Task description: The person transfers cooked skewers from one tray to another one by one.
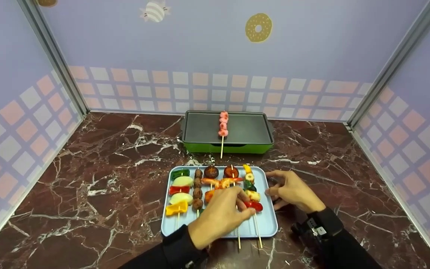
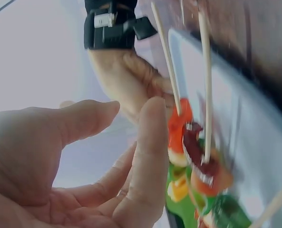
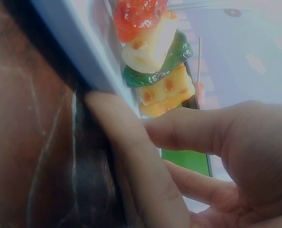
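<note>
A light blue tray (image 1: 209, 233) holds several food skewers. My left hand (image 1: 224, 211) reaches over its middle, hiding parts of the skewers below. In the left wrist view its thumb and index finger are apart with nothing between them. Just beyond these fingertips lies the vegetable skewer (image 1: 253, 196), with red, white, green and yellow pieces. My right hand (image 1: 293, 189) is at the tray's right edge, its fingertips (image 3: 100, 99) against the side beside that skewer. Two shrimp skewers (image 1: 227, 183) with mushrooms lie left of it, partly covered by my left hand.
Behind the tray stands a green grill (image 1: 203, 148) with a dark plate, bearing a pink skewer (image 1: 223, 125) whose stick overhangs the front. A meatball skewer (image 1: 197, 193) and a pepper-and-onion skewer (image 1: 179, 190) lie on the tray's left. Patterned panels (image 1: 215, 48) enclose the dark marbled table (image 1: 99, 179).
</note>
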Demonstrator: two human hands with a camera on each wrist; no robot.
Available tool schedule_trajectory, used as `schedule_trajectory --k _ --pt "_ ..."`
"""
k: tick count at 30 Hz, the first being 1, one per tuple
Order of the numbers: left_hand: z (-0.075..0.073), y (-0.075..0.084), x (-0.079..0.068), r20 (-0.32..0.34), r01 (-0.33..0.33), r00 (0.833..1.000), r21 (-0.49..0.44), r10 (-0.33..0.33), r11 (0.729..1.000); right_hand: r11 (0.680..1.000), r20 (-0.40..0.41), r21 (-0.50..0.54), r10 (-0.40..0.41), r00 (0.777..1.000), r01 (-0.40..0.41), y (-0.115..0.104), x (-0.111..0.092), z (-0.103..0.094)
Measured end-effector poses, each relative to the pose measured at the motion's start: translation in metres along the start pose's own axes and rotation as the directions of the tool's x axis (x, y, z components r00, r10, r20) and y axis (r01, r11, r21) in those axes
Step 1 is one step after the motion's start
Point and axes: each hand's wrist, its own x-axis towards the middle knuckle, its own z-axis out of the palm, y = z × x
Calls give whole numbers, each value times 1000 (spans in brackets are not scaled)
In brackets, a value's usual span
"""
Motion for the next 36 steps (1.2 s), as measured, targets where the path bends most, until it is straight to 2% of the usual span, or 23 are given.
schedule_trajectory --k 4,7,13,17,24,29,36 --pt "-9 0 8 -67 -32 997 24 34 999 1000 9 6 -6 1000 6 1 0 0" --pt "-15 -1 12 -101 -53 993 78 61 995 1000 -3 -1 0 1000 0 1 1 0" --pt "-24 0 17 -176 -37 982 203 73 978 1000 -33 -12 17 999 -18 1 4 0" --pt "-30 -2 22 -246 -22 965 257 87 966 1000 -27 -14 19 999 -19 1 3 0" --pt "-41 -8 35 -340 -62 924 325 178 944 1000 0 -6 1 1000 -1 3 0 -1" --pt "-49 -11 46 -375 -31 912 339 165 940 1000 2 -2 1 1000 -1 3 0 -2" --pt "-60 -18 61 -403 41 909 347 110 937 1000 -8 -3 14 1000 -14 2 3 -1"
